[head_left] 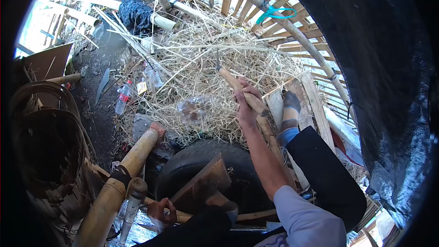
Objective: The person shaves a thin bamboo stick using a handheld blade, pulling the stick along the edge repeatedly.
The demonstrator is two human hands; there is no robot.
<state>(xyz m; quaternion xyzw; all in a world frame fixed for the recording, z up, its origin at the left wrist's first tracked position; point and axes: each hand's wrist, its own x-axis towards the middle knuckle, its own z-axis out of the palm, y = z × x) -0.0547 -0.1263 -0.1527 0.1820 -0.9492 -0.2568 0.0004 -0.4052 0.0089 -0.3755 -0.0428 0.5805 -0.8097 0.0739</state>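
My right hand [247, 98] is closed around the thick wooden handle of a knife [232, 78]. Its narrow dark blade points up and away over the straw. Low in view, close to my dark trousers, my left hand [162, 212] has its fingers curled at a thin bamboo strip [184, 217]; the grip is partly in shadow. Just left of that hand stands another tool with a rounded wooden handle [136, 189]. A wooden block [211, 177] leans over a black tyre [183, 161] in front of me.
A thick bamboo pole [121, 192] slants up at the left beside a dark woven basket [50, 142]. Straw shavings [196, 77] cover the ground ahead, with a plastic bottle [123, 97] among them. A slatted bamboo fence [292, 27] and black sheeting [375, 64] border the right.
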